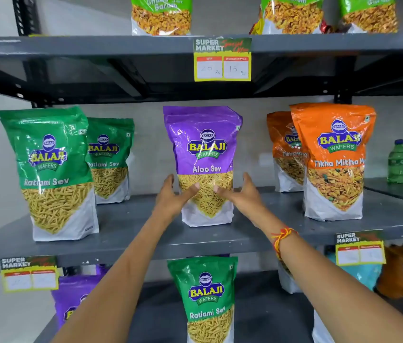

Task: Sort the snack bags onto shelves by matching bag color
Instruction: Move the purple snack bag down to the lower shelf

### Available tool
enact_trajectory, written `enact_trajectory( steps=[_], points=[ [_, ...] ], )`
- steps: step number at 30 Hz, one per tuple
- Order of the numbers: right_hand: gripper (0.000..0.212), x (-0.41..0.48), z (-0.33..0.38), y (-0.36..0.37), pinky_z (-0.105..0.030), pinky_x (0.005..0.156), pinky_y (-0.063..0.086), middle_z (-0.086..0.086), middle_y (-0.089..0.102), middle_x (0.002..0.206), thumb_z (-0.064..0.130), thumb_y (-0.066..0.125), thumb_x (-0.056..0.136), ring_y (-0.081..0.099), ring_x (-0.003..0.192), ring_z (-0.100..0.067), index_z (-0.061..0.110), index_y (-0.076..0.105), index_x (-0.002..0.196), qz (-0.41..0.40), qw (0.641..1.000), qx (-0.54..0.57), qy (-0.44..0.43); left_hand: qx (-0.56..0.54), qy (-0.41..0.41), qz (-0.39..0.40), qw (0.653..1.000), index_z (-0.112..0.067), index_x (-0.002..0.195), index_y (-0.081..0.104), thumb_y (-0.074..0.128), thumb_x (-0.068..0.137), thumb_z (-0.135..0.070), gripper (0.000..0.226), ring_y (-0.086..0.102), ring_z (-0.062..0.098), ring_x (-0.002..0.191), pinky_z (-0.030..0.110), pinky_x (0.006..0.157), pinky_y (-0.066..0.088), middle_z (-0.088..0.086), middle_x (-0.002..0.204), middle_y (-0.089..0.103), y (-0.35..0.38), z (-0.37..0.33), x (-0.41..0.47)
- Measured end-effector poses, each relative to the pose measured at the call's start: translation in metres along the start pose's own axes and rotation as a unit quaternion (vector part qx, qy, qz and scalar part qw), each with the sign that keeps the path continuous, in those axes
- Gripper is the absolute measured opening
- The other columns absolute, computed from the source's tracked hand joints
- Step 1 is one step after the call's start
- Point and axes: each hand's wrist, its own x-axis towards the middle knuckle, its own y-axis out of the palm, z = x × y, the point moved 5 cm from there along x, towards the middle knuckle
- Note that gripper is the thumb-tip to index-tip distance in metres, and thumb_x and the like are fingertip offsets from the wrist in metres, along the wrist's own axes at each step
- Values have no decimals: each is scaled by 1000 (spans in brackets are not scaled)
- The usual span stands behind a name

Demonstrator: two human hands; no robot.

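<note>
Two bare forearms reached up from the 6 o'clock edge, the right one wearing a red-and-yellow thread [283,234] at the wrist. Between them, on the lowest shelf, a green Ratlami Sev bag [205,300] stood upright. The left hand [170,196] and the right hand [241,194] were spread wide, one on each side of the purple Aloo Sev bag [202,154], thumbs pressed on its clear front window and fingers curved round its edges. That purple bag stood upright on the middle shelf [133,233], at the centre of view. At 9 o'clock of it stood two green Ratlami Sev bags [49,169], well apart from it; at 3 o'clock stood two orange Tikha Mitha bags [334,159]. A green bottle [397,162] stood farther out at 3 o'clock.
</note>
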Motion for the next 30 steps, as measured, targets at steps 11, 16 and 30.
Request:
enact_trajectory(
  steps=[11,16,30],
  points=[
    [63,22,-13,11,-45,100,47,-15,62,124,21,81,64,58,113,-27,4,52,117,23,1000,7,-14,73,43,17,996,-15,106,62,74,67,-32,44,62,19,97,32,90,47,4,104,68,4,22,23],
    [63,22,-18,11,-44,98,48,-16,62,123,22,82,63,58,112,-27,5,52,115,14,1000,-5,-4,78,45,3,996,-10,108,61,73,73,-21,38,58,15,93,25,85,41,2,102,64,5,16,16],
    [51,-74,25,0,-42,89,52,-6,69,105,23,88,49,63,97,-18,20,59,90,20,990,85,-113,34,85,-23,995,-15,107,62,76,69,-19,41,66,4,90,24,85,51,-8,98,70,-48,-27,-84]
  ],
)
